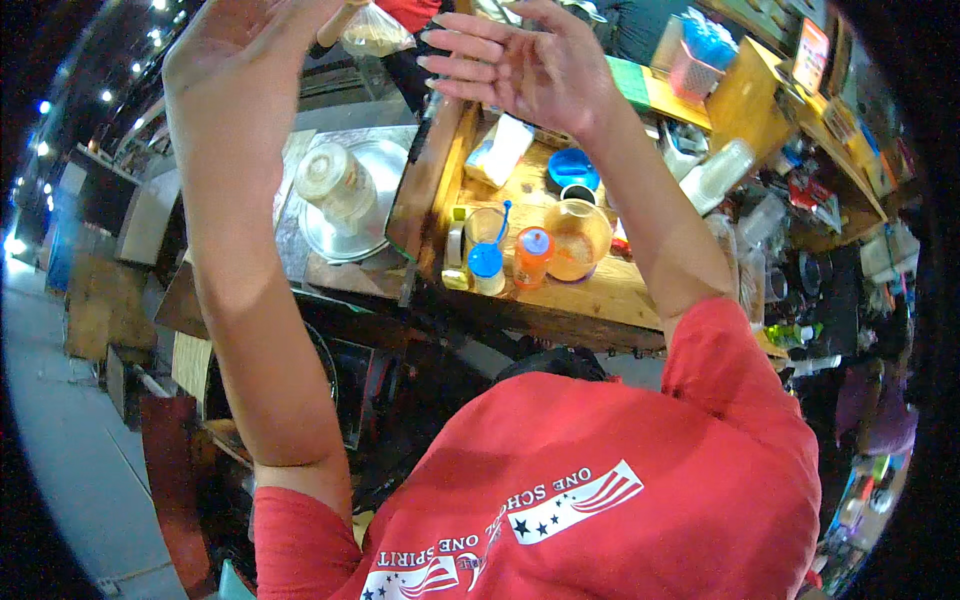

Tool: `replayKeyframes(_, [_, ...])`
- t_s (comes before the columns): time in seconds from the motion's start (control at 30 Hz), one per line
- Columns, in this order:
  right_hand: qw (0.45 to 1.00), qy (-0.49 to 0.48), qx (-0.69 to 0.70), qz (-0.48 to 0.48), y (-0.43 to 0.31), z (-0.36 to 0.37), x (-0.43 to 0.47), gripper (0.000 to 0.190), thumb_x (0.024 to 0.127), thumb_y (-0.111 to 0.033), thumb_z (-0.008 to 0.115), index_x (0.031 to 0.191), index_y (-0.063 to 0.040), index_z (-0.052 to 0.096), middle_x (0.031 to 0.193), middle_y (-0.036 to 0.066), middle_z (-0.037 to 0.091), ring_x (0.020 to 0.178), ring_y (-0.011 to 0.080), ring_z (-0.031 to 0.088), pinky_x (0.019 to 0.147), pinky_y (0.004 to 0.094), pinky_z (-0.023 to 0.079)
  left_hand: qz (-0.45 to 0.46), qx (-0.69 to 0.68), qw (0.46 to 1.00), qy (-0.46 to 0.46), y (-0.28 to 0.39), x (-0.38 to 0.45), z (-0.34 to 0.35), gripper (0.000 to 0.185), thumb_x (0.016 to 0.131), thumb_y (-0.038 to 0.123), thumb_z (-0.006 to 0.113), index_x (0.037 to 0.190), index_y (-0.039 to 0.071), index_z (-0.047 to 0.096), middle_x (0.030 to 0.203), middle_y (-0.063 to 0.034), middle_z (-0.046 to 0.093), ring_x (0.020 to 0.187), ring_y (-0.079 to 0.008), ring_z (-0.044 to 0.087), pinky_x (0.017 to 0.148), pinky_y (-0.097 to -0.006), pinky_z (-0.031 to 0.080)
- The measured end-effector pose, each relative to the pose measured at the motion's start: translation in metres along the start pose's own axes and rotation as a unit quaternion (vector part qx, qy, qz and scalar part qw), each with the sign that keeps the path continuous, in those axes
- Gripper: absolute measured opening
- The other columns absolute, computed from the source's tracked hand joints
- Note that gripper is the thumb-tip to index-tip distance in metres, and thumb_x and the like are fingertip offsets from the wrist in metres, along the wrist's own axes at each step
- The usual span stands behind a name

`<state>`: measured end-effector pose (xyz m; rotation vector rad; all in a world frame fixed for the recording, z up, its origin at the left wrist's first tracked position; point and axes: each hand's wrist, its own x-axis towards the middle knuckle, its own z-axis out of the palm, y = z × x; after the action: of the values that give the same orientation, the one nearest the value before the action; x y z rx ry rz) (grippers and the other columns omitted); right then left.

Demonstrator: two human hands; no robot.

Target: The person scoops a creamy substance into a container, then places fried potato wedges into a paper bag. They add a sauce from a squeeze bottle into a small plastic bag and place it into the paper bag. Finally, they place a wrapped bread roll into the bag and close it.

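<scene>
My right hand (517, 71) is raised over the far side of a wooden counter (615, 289). Its palm is turned to view, and the fingers point left, slightly apart with nothing in them. Only the wrist and part of the palm of my left hand (247, 30) show at the top left; its fingers are cut off by the frame edge. Beyond, a clear plastic bag (377, 34) with pale contents hangs near another person's hand (330, 30). Below my right hand are a white-topped carton (501, 150) and a blue lidded container (573, 169).
A blue-capped jar (487, 268), an orange bottle (533, 256) and a clear plastic tub (579, 238) stand on the counter. Left of it, a cloudy plastic container (337, 184) sits on a round metal tray (390, 176). Stacked plastic cups (716, 176) and a pink basket (694, 73) are at right.
</scene>
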<state>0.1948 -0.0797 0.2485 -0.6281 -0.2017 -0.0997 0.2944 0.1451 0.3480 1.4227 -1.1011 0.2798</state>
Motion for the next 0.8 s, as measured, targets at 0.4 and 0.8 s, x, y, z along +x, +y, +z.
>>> replayKeyframes(0.4, [0.629,0.465,-0.595,0.185,0.051,-0.161,-0.255,0.046,0.089,-0.048,0.076,0.084,-0.003,0.077,0.072,0.005,0.073,0.057,0.0155,0.068,0.057,0.0303,0.054,-0.177,0.030,0.850,-0.495,-0.104,-0.370,0.162,0.036,0.092,0.024,0.074,0.120,0.001,0.069,0.093,-0.0191,0.075,0.080,-0.0305,0.074,0.076,-0.0403,0.059])
replayKeyframes(0.8, [0.804,0.413,-0.393,0.169,0.116,-0.298,-0.279,0.032,0.100,-0.022,0.066,0.099,0.009,0.063,0.088,0.018,0.074,0.070,0.0220,0.075,0.058,0.0346,0.065,-0.241,0.313,0.825,-0.405,-0.225,-0.469,0.322,0.019,0.099,0.020,0.062,0.111,0.005,0.065,0.105,-0.0208,0.067,0.102,-0.0394,0.065,0.086,-0.0471,0.053])
